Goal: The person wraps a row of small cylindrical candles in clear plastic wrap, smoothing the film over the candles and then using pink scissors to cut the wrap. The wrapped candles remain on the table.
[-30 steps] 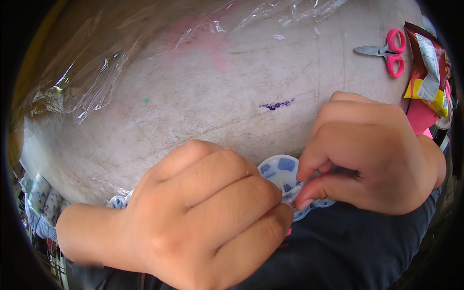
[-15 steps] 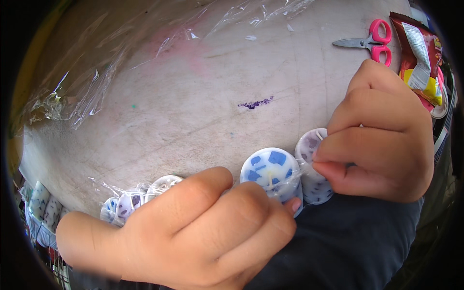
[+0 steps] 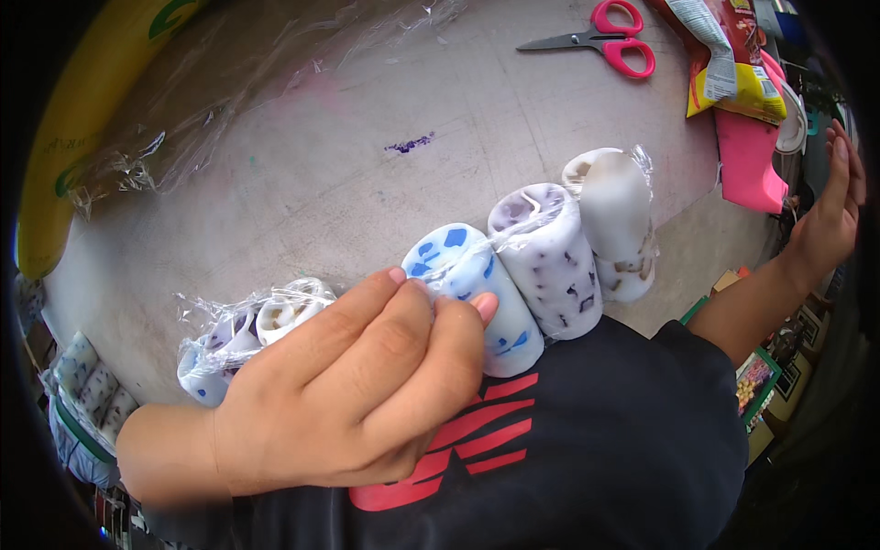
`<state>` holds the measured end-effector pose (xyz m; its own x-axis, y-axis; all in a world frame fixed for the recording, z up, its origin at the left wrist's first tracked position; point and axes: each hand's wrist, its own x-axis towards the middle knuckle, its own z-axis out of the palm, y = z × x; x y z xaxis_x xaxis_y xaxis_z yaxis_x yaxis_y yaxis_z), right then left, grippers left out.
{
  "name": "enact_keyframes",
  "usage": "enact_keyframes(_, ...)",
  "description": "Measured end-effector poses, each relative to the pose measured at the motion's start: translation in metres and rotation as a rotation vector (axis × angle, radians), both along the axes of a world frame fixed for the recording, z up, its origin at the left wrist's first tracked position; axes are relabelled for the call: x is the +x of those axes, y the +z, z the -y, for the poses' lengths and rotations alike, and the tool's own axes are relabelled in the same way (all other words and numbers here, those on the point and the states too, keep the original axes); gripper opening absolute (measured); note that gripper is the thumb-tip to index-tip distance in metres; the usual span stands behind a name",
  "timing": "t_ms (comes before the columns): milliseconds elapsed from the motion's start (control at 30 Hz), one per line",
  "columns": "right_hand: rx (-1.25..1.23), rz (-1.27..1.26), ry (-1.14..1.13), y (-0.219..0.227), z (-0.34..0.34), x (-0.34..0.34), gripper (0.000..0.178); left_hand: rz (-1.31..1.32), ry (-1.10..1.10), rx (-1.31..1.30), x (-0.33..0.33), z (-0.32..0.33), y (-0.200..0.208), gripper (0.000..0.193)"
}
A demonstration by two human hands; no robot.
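Waxy-looking white cylinders, speckled with blue, purple and brown chips, lie side by side in a row [image 3: 513, 275] at the near edge of the pale worktable [image 3: 367, 174], bound together by thin clear plastic wrap [image 3: 220, 316] and leaning against the person's dark shirt [image 3: 587, 440]. The left hand [image 3: 357, 394] rests over the left half of the row, its fingers [image 3: 440, 321] pressed together and curled down over the blue-flecked cylinder [image 3: 472, 293], holding it against the body. The right hand [image 3: 830, 211] is lifted well away at the right rim, fingers together and straight, palm open, holding nothing. These pieces look stiff and moderately heavy for their bulk, probably soap or wax, though the fisheye blur leaves that uncertain; the film around them is slick and flimsy, so the row could hinge or roll apart if lifted by one end. A firm hold would be across the middle of the row, fingers over the tops and thumb beneath, rather than by the loose wrap. Compared with half a second ago, the right hand has let go of the rightmost cylinders and swung out to the side, the row now shows its full sides instead of mostly end faces, and the red-handled scissors [image 3: 600, 37] sit farther left in view.
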<state>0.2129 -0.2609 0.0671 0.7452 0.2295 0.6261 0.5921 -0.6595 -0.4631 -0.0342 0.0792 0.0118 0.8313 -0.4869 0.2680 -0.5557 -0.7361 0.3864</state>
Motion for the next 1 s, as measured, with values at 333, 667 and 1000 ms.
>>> enact_keyframes(333, 0.343, -0.685, -0.211, -0.045, 0.135, 0.025, 0.048, -0.112, 0.184, 0.286, -0.028, 0.040, 0.027, 0.082)
enact_keyframes(667, 0.395, -0.802, 0.096, -0.021, 0.129, 0.019, 0.027, 0.011, 0.351, 0.295, -0.042, 0.060, 0.001, 0.091)
enact_keyframes(1000, 0.586, -0.867, 0.020, -0.071, 0.183, -0.018, 0.026, 0.015, 0.482, 0.159, -0.048, 0.071, -0.005, 0.081)
